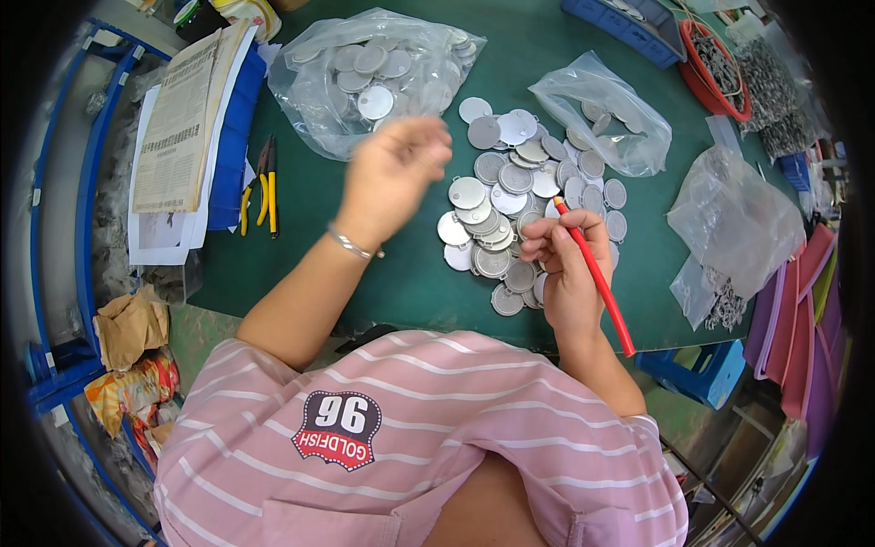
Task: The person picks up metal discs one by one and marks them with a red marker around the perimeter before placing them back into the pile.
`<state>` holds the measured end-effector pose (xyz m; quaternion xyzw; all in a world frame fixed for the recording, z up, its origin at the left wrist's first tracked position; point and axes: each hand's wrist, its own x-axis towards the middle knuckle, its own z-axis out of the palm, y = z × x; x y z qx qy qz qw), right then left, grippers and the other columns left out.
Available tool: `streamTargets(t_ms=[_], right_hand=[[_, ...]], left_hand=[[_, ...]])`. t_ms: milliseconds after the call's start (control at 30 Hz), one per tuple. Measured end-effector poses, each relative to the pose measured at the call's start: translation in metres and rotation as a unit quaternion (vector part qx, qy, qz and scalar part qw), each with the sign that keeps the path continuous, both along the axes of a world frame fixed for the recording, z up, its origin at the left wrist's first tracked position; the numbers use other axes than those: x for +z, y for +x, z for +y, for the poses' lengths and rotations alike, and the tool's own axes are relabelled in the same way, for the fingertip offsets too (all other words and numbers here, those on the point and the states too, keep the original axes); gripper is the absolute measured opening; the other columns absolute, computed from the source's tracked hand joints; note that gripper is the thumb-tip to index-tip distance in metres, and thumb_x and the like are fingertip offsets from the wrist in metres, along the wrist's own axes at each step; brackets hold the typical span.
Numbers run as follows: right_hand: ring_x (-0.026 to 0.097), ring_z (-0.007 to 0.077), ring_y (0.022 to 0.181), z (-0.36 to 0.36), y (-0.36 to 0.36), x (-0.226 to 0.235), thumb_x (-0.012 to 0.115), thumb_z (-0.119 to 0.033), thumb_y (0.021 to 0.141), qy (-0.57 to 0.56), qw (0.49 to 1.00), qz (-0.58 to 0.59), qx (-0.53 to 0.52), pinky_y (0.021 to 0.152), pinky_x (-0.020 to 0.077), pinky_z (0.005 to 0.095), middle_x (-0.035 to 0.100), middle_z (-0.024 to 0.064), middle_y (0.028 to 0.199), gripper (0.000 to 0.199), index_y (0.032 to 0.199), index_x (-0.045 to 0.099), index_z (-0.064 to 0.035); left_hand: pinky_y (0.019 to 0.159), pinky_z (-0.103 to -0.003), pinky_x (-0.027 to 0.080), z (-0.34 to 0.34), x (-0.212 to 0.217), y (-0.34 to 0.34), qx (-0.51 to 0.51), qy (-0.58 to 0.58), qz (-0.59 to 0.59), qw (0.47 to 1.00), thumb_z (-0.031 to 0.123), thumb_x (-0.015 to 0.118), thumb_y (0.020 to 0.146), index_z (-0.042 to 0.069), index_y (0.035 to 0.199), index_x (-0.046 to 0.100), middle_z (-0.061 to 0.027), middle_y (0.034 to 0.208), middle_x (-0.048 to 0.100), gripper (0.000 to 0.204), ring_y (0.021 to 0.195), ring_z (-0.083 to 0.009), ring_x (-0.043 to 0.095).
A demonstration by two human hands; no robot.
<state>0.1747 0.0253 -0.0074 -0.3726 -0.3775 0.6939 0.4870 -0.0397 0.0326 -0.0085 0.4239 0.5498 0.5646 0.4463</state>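
The right hand (pixel 570 273) pinches a red pencil (pixel 603 291) between thumb and fingers, the pencil slanting with one end up by the fingertips and the other down past the wrist, toward the near edge of the surface; the left hand (pixel 394 178) is blurred, its fingers partly curled, in front of the lower right part of a large clear bag (pixel 305 105), and I cannot tell whether it holds anything.

The pile of round metal discs (pixel 515 178) spreads across the middle of the green surface (pixel 392 292), running down toward its near edge, loose and overlapping, with the right hand over its lower right side; the large clear bag lies toward the far left corner, with more discs inside; a smaller clear bag (pixel 649 141) lies just beyond the pile's right side, with a few discs in it.

Toward the far right corner stand a blue tray (pixel 620 27), its pale contents mostly cut off by the view, and a red basin (pixel 702 98) holding dark grey metal pieces; near the right edge lies a crumpled clear bag (pixel 734 210), with small metal parts (pixel 726 307) showing through plastic at its lower end; by the left edge, yellow-handled pliers (pixel 265 191) lie beside a blue box (pixel 230 164) topped with papers (pixel 175 132).
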Motion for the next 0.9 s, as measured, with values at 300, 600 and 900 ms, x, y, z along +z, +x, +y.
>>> streamTargets(t_ms=[300, 600, 900], right_hand=[[0.056, 0.0140, 0.070, -0.001, 0.002, 0.000, 0.044, -0.005, 0.089, 0.012, 1.000, -0.028, 0.002, 0.066, 0.0471, 0.0253, 0.060, 0.0135, 0.084, 0.007, 0.096, 0.043, -0.0030], [0.053, 0.0081, 0.072, -0.001, -0.012, -0.004, 0.057, 0.000, 0.083, 0.082, 0.993, -0.081, -0.012, 0.065, 0.0458, 0.0209, 0.055, 0.0060, 0.088, 0.018, 0.096, 0.045, -0.0018], [0.048, 0.0069, 0.069, -0.006, -0.008, -0.008, 0.059, 0.000, 0.082, 0.208, 0.961, -0.181, 0.027, 0.062, 0.0412, 0.0191, 0.054, 0.0038, 0.084, 0.014, 0.092, 0.048, -0.0023]], left_hand=[[0.063, -0.028, 0.049, -0.005, -0.027, 0.021, -0.065, 0.127, 0.484, 0.863, 0.010, 0.063, 0.078, -0.003, 0.089, 0.060, -0.0092, 0.079, 0.059, 0.017, 0.071, -0.0189, 0.061], [0.060, -0.024, 0.051, -0.030, 0.002, 0.042, -0.106, -0.154, -0.235, 0.954, 0.011, 0.054, 0.086, -0.003, 0.097, 0.053, -0.0102, 0.083, 0.061, 0.017, 0.068, -0.0158, 0.063], [0.053, -0.018, 0.046, -0.025, 0.016, 0.040, -0.188, -0.180, -0.099, 0.961, 0.006, 0.065, 0.078, -0.004, 0.099, 0.057, -0.0061, 0.082, 0.060, 0.025, 0.059, -0.0068, 0.053]])
